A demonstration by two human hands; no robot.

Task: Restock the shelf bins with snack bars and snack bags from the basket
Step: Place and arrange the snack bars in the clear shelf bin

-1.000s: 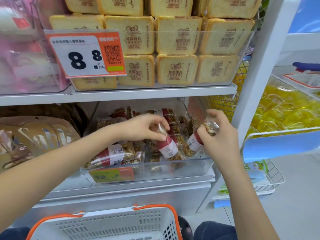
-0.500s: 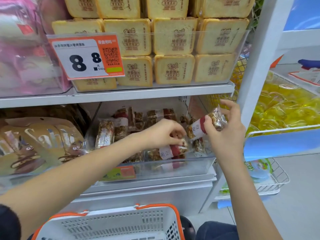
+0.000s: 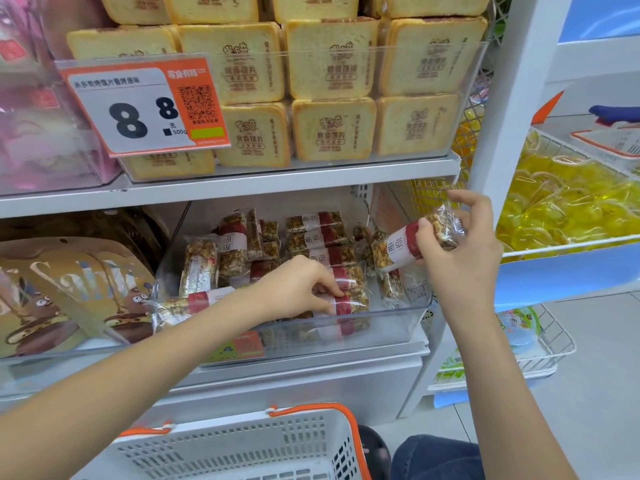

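At 5 o'clock, glossy clear plastic bin (image 3: 398, 323); shiny crinkled film on bars (image 3: 313, 235); at 6, matt perforated plastic basket (image 3: 242, 448).

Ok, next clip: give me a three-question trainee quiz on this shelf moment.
1. True or false: the right hand holds a snack bar above the clear bin.
2. What is the left hand doing? A) lifting the basket B) pressing a bar down at the bin's front C) touching the price tag
3. Fill in: the white basket has ______ handles.

Key: 1 true; 2 B; 3 orange.
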